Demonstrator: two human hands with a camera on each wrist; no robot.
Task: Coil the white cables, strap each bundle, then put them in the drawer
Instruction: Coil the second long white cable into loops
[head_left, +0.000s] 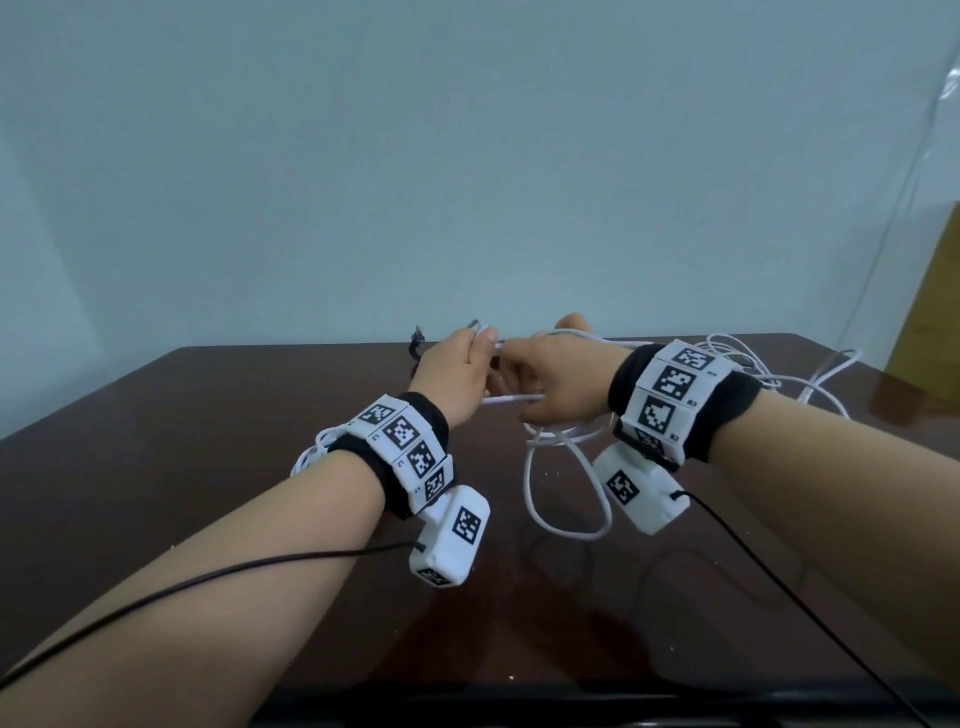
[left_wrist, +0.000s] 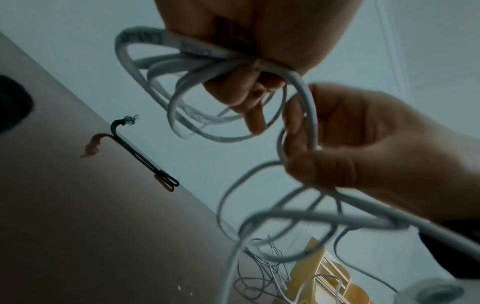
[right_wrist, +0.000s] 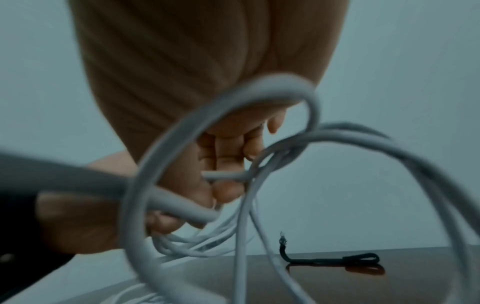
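Two hands, both raised above the dark brown worktop (head_left: 208, 467) and close together. Left hand (head_left: 457, 374) fingers curled round a coil of white cable (left_wrist: 161, 67), several loops bunched in the fist; exact loop count unclear. Right hand (head_left: 556, 384) pinches a strand of the same cable just beside the left hand, thumb and fingers closed on it. Loose loops (head_left: 566, 488) hang from the right hand down toward the worktop. More white cable (head_left: 810, 384) lies in a tangle on the worktop behind the right wrist, at the far right; how many separate cables it holds cannot be told. Another bit of white cable (head_left: 311, 447) shows on the worktop behind the left wrist, mostly hidden.

One black strap (right_wrist: 335, 259) lies on the worktop beyond the hands, one end looped, the other frayed and sticking up. Apart from both hands.

Grey print runs along the coil's outer loop in the left wrist view, too blurred to read. Wrist bands (head_left: 670, 395) carry black-and-white square markers, no readable words.

Yellow-brown object (head_left: 930, 306) at far right edge.
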